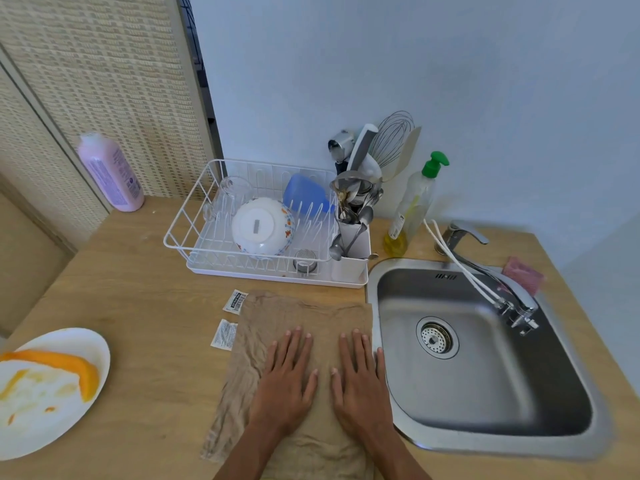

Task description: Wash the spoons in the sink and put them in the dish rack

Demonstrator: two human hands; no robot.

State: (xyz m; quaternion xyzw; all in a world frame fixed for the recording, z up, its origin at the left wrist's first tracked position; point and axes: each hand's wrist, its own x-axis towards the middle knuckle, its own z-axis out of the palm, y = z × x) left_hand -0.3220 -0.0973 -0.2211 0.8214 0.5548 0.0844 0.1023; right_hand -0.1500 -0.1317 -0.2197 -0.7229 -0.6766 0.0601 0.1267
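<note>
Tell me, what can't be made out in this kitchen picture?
Head view, the only one:
- Spoons in the cutlery holder: they overlap other utensils, so they cannot be counted.
- Plate: cut off by the left edge.
- Towel tags: print too small to read.
- Sponge: partly hidden behind the tap.

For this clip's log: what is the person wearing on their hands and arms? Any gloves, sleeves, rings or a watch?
Nothing worn is visible. The left hand and right hand are bare, with no gloves, rings or bracelets showing. Both forearms are uncovered down to the bottom edge of the frame, with no sleeve, watch or strap in view.
</note>
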